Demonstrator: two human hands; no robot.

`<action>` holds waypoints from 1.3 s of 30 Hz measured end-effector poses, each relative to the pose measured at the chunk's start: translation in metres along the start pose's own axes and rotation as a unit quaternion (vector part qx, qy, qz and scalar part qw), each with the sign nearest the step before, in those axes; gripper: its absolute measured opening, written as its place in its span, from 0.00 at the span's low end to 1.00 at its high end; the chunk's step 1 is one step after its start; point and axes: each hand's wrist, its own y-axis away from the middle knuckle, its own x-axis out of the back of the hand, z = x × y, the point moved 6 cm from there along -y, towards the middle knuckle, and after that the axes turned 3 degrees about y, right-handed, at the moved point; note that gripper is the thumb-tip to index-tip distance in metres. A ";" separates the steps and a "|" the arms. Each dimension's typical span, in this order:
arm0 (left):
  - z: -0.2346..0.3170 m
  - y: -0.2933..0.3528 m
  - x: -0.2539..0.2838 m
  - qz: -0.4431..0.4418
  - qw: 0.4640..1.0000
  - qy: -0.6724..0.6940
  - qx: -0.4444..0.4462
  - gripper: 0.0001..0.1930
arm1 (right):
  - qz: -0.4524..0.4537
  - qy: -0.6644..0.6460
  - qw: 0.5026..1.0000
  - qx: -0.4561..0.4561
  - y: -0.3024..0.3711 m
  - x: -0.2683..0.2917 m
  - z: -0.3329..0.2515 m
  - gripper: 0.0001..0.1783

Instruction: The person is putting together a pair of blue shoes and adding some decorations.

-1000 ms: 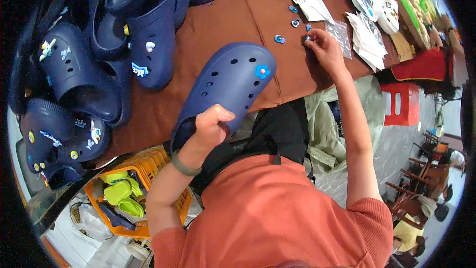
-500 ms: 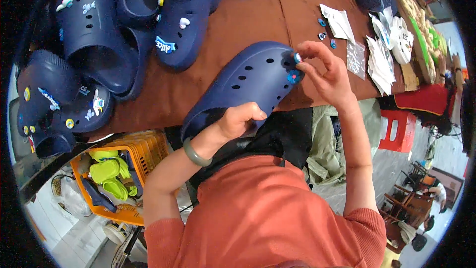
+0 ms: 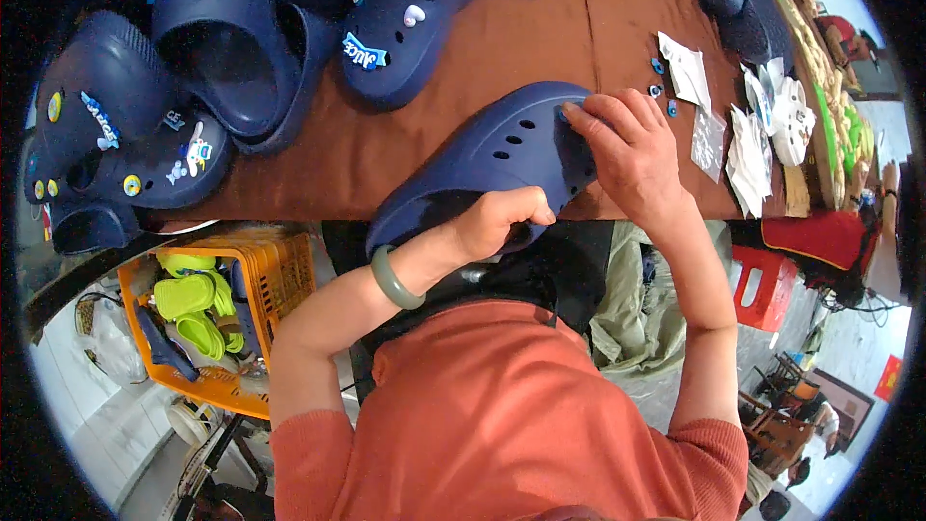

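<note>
A navy blue perforated clog [image 3: 492, 159] lies at the near edge of the brown table [image 3: 540, 39]. My left hand [image 3: 502, 219], with a pale green bangle on the wrist, grips the clog's heel end. My right hand [image 3: 627, 150] rests on the toe end, fingertips pressing at the holes; whatever is under the fingers is hidden. A few small blue charms [image 3: 658, 77] lie on the table just beyond my right hand.
Several navy clogs with coloured charms [image 3: 241, 48] are piled at the back left. White paper packets [image 3: 762, 125] lie at the right. An orange crate [image 3: 222, 318] with lime green shoes stands below the table on the left, a red stool [image 3: 762, 285] on the right.
My right hand came back from the charms at the table's far right to the clog's toe and now presses on it. The view shifted so the clog sits more central.
</note>
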 end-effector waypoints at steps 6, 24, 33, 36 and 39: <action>0.010 -0.001 -0.002 -0.013 0.991 -0.095 -0.096 0.07 | -0.068 0.039 0.997 0.024 -0.003 0.004 -0.009 0.19; 0.022 -0.025 -0.001 0.152 0.959 0.231 0.066 0.05 | -0.051 -0.030 0.997 -0.053 -0.007 -0.023 0.007 0.12; 0.013 -0.023 0.009 0.149 0.957 0.239 0.062 0.07 | 0.082 -0.214 0.957 -0.175 0.018 -0.022 0.041 0.12; 0.021 -0.022 0.004 0.161 0.962 0.211 0.064 0.06 | 0.126 -0.212 0.928 -0.281 0.060 -0.031 0.093 0.08; 0.025 -0.026 0.005 0.194 0.961 0.183 0.067 0.08 | 0.116 -0.104 0.924 -0.350 0.109 -0.044 0.140 0.07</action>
